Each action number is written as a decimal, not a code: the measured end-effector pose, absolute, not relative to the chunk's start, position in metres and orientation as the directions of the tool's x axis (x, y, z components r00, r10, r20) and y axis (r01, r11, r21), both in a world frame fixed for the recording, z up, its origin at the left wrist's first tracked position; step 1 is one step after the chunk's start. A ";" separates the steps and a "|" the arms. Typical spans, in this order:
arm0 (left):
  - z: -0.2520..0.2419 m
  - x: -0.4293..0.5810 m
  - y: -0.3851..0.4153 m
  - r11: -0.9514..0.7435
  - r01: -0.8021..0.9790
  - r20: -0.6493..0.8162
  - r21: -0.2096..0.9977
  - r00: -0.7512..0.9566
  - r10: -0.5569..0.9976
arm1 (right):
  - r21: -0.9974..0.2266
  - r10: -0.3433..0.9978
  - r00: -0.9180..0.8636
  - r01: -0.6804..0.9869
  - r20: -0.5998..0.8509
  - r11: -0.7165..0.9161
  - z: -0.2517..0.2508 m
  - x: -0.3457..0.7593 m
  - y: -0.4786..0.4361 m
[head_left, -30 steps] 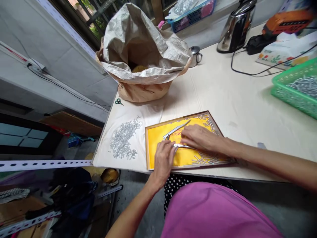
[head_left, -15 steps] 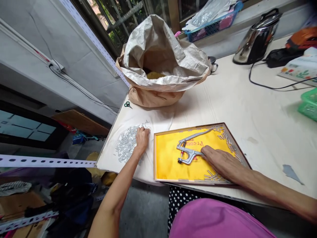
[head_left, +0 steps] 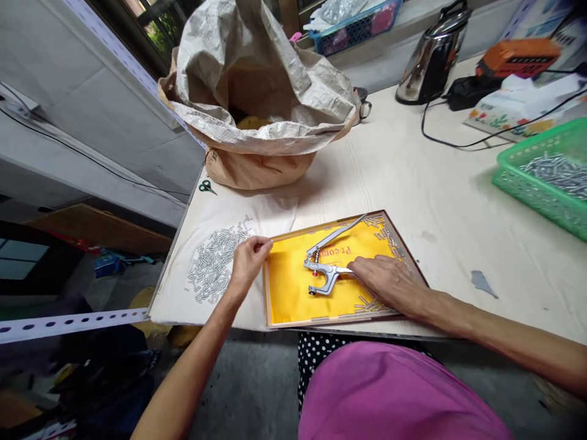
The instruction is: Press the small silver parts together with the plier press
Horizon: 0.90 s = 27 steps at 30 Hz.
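Observation:
My right hand [head_left: 387, 280] is wrapped round the lower handle of silver snap pliers [head_left: 328, 275]. Their jaws point left and stand apart, and the upper handle slants up to the right, out of my fingers. The pliers lie over the yellow lining of a shallow tray [head_left: 293, 308]. At the tray's upper left corner, my left hand [head_left: 249, 264] pinches thumb and fingers together; whatever is between them is too small to make out. Left of it, a heap of small metal pins [head_left: 214, 260] is spread on white cloth. More pins [head_left: 387, 235] line the tray's right side.
A large open sack [head_left: 261, 168] stands behind the tray, with green-handled scissors [head_left: 207, 187] by its left side. A green basket [head_left: 527, 177] of metal pieces sits at right. Farther back are a kettle [head_left: 433, 58], a tissue box [head_left: 499, 116] and a black cable.
My left hand has moved from the pin heap to the tray's upper left corner, fingers pinched. My right hand keeps its hold on the pliers. The view has shifted, showing more of the green basket.

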<state>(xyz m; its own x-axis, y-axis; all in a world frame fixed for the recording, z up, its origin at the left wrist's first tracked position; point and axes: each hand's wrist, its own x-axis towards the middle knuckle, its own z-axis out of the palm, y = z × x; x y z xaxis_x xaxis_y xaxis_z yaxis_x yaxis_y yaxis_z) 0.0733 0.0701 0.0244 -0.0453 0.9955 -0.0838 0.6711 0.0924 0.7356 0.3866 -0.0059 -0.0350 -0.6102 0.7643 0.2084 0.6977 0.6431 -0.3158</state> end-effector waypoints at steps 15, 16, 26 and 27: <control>-0.011 0.129 -0.003 0.526 0.198 -0.527 0.827 -0.054 0.848 | -0.308 0.716 -0.695 0.668 0.068 0.677 -0.046 0.371 0.012; -0.010 0.130 -0.003 0.535 0.212 -0.535 0.817 -0.064 0.842 | -0.309 0.722 -0.690 0.675 0.056 0.669 -0.047 0.371 0.014; -0.004 0.136 0.002 0.612 0.346 -0.612 0.711 -0.125 0.781 | -0.184 0.744 -0.647 0.721 0.167 0.668 -0.065 0.365 0.011; -0.004 0.136 0.003 0.614 0.352 -0.615 0.707 -0.123 0.779 | -0.162 0.741 -0.646 0.723 0.185 0.671 -0.064 0.364 0.011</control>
<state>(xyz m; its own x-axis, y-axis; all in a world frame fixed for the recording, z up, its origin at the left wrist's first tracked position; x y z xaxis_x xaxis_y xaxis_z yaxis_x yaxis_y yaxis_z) 0.1359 0.0030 -0.0042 -0.1227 0.7787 -0.6152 0.3523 0.6137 0.7066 0.3641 0.0112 -0.0637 -0.6459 0.7407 0.1848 0.7233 0.6712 -0.1623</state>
